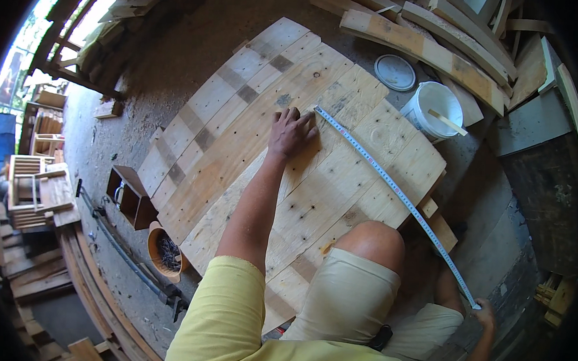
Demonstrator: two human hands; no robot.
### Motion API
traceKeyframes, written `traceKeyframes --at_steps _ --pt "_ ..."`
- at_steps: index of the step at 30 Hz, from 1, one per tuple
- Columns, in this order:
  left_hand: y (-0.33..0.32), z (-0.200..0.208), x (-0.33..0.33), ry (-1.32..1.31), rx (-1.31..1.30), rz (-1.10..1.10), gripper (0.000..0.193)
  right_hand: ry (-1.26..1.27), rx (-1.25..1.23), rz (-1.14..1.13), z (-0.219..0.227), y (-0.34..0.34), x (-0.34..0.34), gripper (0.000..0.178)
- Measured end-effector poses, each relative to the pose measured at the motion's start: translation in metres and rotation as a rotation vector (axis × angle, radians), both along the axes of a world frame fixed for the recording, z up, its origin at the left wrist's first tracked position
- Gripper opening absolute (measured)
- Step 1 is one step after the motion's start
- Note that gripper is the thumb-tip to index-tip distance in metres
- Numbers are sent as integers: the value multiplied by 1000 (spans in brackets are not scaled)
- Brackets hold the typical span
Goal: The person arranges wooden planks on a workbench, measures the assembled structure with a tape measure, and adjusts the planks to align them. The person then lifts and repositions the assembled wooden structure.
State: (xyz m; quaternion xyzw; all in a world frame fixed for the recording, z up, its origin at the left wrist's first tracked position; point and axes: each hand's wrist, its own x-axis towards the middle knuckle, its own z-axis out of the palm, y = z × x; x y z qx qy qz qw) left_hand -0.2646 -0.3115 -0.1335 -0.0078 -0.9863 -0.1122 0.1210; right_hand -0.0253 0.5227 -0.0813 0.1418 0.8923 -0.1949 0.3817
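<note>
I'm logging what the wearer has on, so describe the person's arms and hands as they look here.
Both arms are bare from the upper arm down. A short yellow sleeve covers the left shoulder. The left hand wears no glove, ring or watch. The right hand looks ungloved too, though it is small and near the rim.

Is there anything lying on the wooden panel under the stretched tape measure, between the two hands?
Nothing visible lies under the tape measure on the wooden panel. The left hand pins its end; the right hand holds the case past the bent knee.
</note>
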Motion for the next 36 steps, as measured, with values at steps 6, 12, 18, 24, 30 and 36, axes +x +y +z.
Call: traceKeyframes --at_steps 6,12,18,24,30,36 --pt "-1 3 2 9 -12 9 41 2 -13 -1 -8 0 -3 28" --pt "2 3 1 -2 -14 -1 41 135 -31 -4 -18 13 4 24" --pt "1 2 3 -1 -4 6 42 260 -134 51 1 -74 -51 22" --pt "1 4 2 -21 -2 15 41 405 -401 164 13 -251 -128 16" --pt "0 5 3 -2 18 1 39 326 -385 127 -8 -345 -153 24" --pt "-2 5 4 44 24 -1 39 330 -230 185 -9 -358 -150 29"
